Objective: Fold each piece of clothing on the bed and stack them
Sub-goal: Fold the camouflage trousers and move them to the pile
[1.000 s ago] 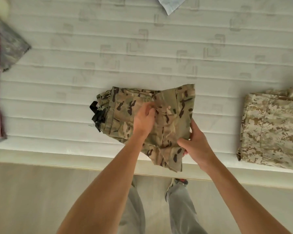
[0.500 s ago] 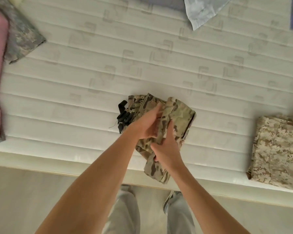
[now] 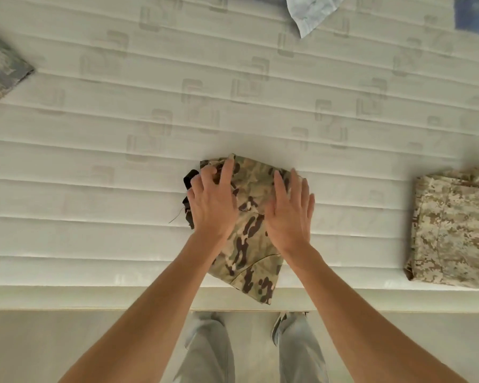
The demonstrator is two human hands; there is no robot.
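— What lies at the far left?
— A grey-green camouflage garment, cut off by the frame edge, so only one corner shows on the bed.

— And in the middle?
— The folded camouflage piece lies near the front edge of the bed, its lower corner hanging over that edge. A black strap pokes out at its left side, mostly hidden. The left hand rests on the left part of the piece, fingers fairly straight and spread. The right hand rests flat on the right part, fingers straight and close together. Neither grip pinches cloth. What lies under the palms is hidden.

— Further right?
— At the top a pale blue cloth is cut off; a blurred blue item sits in the corner, hard to make out. A folded tan digital-camouflage garment lies well apart, cut by the right edge.
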